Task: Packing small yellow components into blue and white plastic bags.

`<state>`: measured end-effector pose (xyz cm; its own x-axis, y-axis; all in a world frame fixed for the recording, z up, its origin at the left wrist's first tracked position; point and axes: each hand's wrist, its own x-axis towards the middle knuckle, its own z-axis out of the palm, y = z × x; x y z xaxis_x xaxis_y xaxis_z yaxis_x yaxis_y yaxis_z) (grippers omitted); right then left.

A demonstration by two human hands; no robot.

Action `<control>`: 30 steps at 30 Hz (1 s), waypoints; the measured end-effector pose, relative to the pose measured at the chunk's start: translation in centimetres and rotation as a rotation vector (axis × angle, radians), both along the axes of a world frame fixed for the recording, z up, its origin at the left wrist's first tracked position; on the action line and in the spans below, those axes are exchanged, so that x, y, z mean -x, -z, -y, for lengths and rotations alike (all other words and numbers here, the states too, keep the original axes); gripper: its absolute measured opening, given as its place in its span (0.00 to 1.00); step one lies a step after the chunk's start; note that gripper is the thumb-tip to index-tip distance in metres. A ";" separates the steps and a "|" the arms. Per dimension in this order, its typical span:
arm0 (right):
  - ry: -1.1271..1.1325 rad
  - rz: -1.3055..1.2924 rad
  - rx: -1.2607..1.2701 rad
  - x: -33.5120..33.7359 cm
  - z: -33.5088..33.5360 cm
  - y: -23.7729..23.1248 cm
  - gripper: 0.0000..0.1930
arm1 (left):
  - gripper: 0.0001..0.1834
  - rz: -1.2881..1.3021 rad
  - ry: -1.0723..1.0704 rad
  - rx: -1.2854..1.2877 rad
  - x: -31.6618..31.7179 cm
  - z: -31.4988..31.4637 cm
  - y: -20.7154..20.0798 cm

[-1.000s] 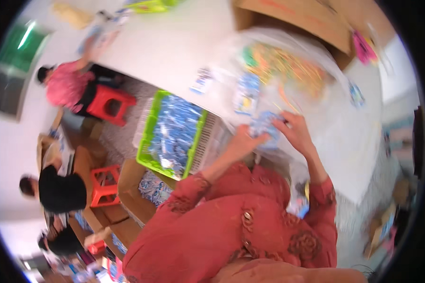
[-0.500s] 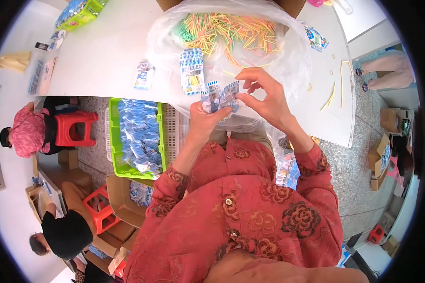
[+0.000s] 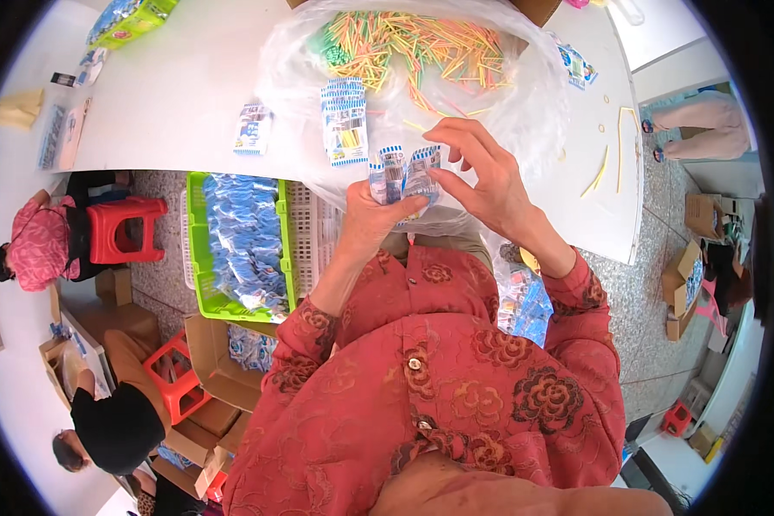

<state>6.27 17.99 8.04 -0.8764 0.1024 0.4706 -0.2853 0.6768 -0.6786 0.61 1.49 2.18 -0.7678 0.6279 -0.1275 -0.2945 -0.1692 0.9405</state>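
Observation:
My left hand [image 3: 368,213] grips small blue-and-white plastic packets [image 3: 390,172], its thumb lying across their lower part. They fan out into two upright halves above the thumb. At their right edge is my right hand [image 3: 486,176], fingers curved and apart, thumb tip at the packet; whether it touches cannot be made out. Just beyond my left hand, a stack of similar packets [image 3: 345,125] lies on a clear plastic bag [image 3: 297,64]. Loose short sticks [image 3: 417,47] in yellow, green, pink and orange are heaped on the bag.
A single packet [image 3: 253,129] lies on the white table [image 3: 172,103]. Left of me stands a green crate [image 3: 199,267] full of blue packets. Further left are red stools [image 3: 129,230] and two people. Thin yellow strips [image 3: 597,175] lie at the table's right.
The view has shifted slightly, so the table and crate appear a little further left. My left hand still holds the packets; my right hand's fingers are slightly more raised.

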 end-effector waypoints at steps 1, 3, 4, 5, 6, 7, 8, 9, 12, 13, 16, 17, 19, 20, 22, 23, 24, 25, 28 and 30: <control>0.001 0.002 -0.001 0.0 -0.1 -0.2 0.18 | 0.12 0.031 0.001 -0.014 -0.1 -0.1 -0.1; -0.004 0.231 0.173 0.1 -0.3 -0.6 0.14 | 0.13 0.063 0.003 -0.028 -0.2 -0.1 -0.1; -0.003 0.232 0.172 0.2 -0.7 -0.4 0.14 | 0.13 0.068 0.021 -0.031 -0.1 -0.1 -0.1; -0.082 0.359 0.266 0.2 -1.3 -0.1 0.11 | 0.14 0.073 0.040 -0.035 -0.2 -0.1 0.0; -0.162 0.486 0.359 0.2 -1.6 0.1 0.09 | 0.14 0.074 0.041 -0.036 -0.2 -0.1 -0.1; -0.161 0.486 0.359 0.2 -1.5 0.1 0.09 | 0.14 0.080 0.041 -0.044 -0.3 -0.1 -0.1; -0.160 0.507 0.396 0.1 -1.4 0.0 0.07 | 0.14 0.085 0.039 -0.052 -0.4 -0.1 -0.1; -0.160 0.527 0.433 0.0 -1.3 0.0 0.05 | 0.14 0.083 0.036 -0.051 -0.4 -0.1 -0.1; -0.109 0.382 0.315 -0.3 -0.8 -0.1 0.05 | 0.15 -0.004 0.035 -0.022 -0.3 0.1 -0.5; -0.122 0.375 0.319 -0.4 -0.8 -0.3 0.05 | 0.14 0.021 0.000 -0.056 -0.6 0.0 -0.8; -0.069 0.315 0.261 -0.7 -0.7 -0.4 0.05 | 0.13 0.015 -0.063 -0.108 -1.0 -0.4 -1.9; -0.058 0.316 0.257 -0.9 -0.7 -0.3 0.05 | 0.13 0.012 -0.054 -0.101 -1.1 -0.4 -2.0; -0.042 0.316 0.254 -1.0 -0.6 -0.2 0.05 | 0.12 0.009 -0.040 -0.094 -1.1 -0.3 -1.9; -0.061 0.322 0.304 -1.1 -0.6 -0.2 0.06 | 0.11 -0.024 -0.055 -0.056 -1.1 -0.2 -1.4; -0.063 0.331 0.353 -1.2 -0.5 -0.2 0.07 | 0.11 -0.053 -0.054 -0.023 -0.9 -0.1 -0.7; -0.059 0.260 0.360 -1.1 -0.2 -0.4 0.09 | 0.10 -0.019 -0.060 -0.022 -0.7 0.0 -0.7; -0.054 0.189 0.364 -1.0 -0.1 -0.5 0.11 | 0.10 0.015 -0.065 -0.022 -0.5 -0.1 -0.6; -0.032 0.193 0.360 -1.2 -0.2 -0.9 0.11 | 0.10 0.031 -0.088 -0.008 -0.6 -0.2 -0.7; -0.038 0.105 0.307 -1.4 -0.3 -2.0 0.15 | 0.10 0.072 -0.103 -0.036 -0.4 -0.2 -0.4; -0.086 0.072 0.213 -1.5 -0.3 -2.2 0.14 | 0.11 0.071 -0.090 -0.045 -0.4 -0.3 -0.4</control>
